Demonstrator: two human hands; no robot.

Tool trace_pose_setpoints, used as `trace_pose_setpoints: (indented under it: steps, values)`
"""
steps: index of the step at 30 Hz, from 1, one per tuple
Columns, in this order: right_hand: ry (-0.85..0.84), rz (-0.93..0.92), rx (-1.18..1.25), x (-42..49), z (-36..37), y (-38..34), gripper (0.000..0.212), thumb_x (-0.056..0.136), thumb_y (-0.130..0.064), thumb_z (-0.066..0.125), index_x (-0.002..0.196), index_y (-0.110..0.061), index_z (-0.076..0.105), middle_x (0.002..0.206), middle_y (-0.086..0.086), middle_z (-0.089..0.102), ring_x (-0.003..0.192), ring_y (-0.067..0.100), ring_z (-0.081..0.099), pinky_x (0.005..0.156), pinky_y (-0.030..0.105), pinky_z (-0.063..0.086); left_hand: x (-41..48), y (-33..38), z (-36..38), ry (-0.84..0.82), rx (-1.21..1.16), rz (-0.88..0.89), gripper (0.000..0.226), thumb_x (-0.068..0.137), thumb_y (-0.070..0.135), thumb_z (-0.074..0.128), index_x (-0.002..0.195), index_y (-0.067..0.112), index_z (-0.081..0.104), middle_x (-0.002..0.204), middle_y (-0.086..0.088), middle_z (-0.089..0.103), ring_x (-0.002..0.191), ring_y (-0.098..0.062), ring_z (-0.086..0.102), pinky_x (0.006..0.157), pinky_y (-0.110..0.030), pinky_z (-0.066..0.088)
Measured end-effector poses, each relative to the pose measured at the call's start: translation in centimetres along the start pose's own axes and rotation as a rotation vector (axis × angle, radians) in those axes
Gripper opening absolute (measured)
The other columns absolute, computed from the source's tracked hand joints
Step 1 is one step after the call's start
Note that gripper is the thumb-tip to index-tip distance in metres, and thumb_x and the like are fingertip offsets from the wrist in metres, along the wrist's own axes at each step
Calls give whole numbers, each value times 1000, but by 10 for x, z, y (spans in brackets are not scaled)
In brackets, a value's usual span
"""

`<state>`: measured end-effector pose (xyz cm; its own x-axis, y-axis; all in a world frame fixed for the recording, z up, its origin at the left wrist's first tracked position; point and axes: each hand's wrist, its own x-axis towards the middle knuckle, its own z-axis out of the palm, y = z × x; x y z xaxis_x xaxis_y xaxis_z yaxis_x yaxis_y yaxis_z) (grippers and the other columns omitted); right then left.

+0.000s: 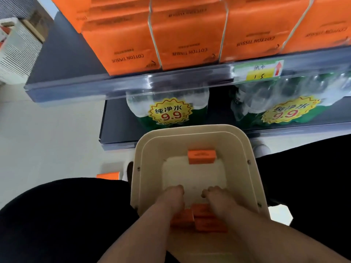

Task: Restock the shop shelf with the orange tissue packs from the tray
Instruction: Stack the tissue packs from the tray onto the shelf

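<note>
A beige tray (193, 133) sits between my knees, below the shelf. One small orange tissue pack (202, 156) lies at its far end. Several more orange packs (202, 210) are clustered at the near end, under my hands. My left hand (173, 198) reaches down into the tray with its fingers curled over the left packs. My right hand (215, 199) does the same over the right packs. The palms hide the grip itself. On the shop shelf (133, 82) above stand large orange cotton tissue packs (190, 35) in a row.
Green bottled-water packs with yellow 9.9 stickers (169, 112) stand on the lower shelf behind the tray. A price tag (258, 70) hangs on the upper shelf edge. A white slatted crate (17, 48) is at the far left. Another orange pack (108, 175) lies on the floor.
</note>
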<state>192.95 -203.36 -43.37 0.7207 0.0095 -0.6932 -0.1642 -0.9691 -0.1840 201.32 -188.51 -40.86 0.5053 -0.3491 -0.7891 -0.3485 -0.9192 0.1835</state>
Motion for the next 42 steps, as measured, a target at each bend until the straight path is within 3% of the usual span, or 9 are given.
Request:
trace_pose_setpoints:
  steps: [5, 13, 16, 22, 27, 35, 39, 42]
  values:
    - [-96, -11, -65, 15, 16, 2, 45, 91, -6, 43, 134, -19, 46, 133, 7, 48, 125, 27, 43, 99, 40, 35, 7, -9, 12, -60, -23, -9, 36, 90, 15, 52, 126, 9, 52, 127, -12, 58, 117, -28, 55, 94, -34, 48]
    - [-113, 11, -36, 22, 19, 2, 34, 96, -19, 39, 128, -23, 49, 131, 4, 53, 122, 25, 48, 101, 40, 32, 8, -13, 13, -66, -11, -4, 37, 90, 14, 50, 126, 9, 52, 130, -13, 56, 120, -29, 53, 95, -34, 45]
    - [-35, 65, 30, 15, 9, 6, 35, 94, -29, 44, 129, -23, 46, 130, 3, 52, 121, 25, 48, 100, 39, 34, 8, -11, 12, -88, 98, 32, 39, 91, 16, 52, 130, 8, 49, 134, -14, 52, 123, -30, 50, 95, -33, 42]
    - [213, 110, 122, -4, -16, 6, 40, 93, -21, 44, 132, -27, 42, 129, 0, 51, 119, 22, 48, 94, 36, 37, 19, -5, 26, -189, 373, 117, 39, 92, 21, 54, 129, 9, 48, 135, -15, 50, 124, -32, 44, 99, -39, 40]
    - [209, 112, 169, -4, -15, 6, 43, 91, -22, 47, 134, -27, 42, 129, 0, 51, 119, 23, 47, 93, 35, 38, 27, -1, 40, -189, 486, 145, 40, 94, 24, 50, 132, 12, 47, 137, -12, 49, 127, -30, 42, 101, -40, 38]
    - [182, 162, 295, -2, -14, 17, 37, 92, -21, 48, 129, -25, 47, 123, 3, 55, 113, 24, 52, 89, 32, 44, 30, -9, 29, -88, 373, 76, 35, 96, 19, 47, 130, 11, 49, 137, -11, 51, 125, -28, 50, 100, -35, 40]
    - [249, 127, 302, -9, -24, 13, 37, 92, -22, 47, 128, -25, 47, 121, 2, 54, 112, 24, 52, 84, 32, 45, 29, -5, 31, -121, 325, 52, 42, 96, 34, 49, 131, 11, 49, 137, -12, 51, 126, -28, 49, 99, -33, 40]
    - [288, 109, 261, -11, -31, 11, 36, 92, -22, 47, 128, -24, 46, 122, 3, 54, 113, 24, 52, 82, 33, 44, 21, 1, 18, -18, 183, -7, 41, 93, 36, 53, 126, 12, 52, 131, -11, 56, 121, -27, 54, 96, -30, 42]
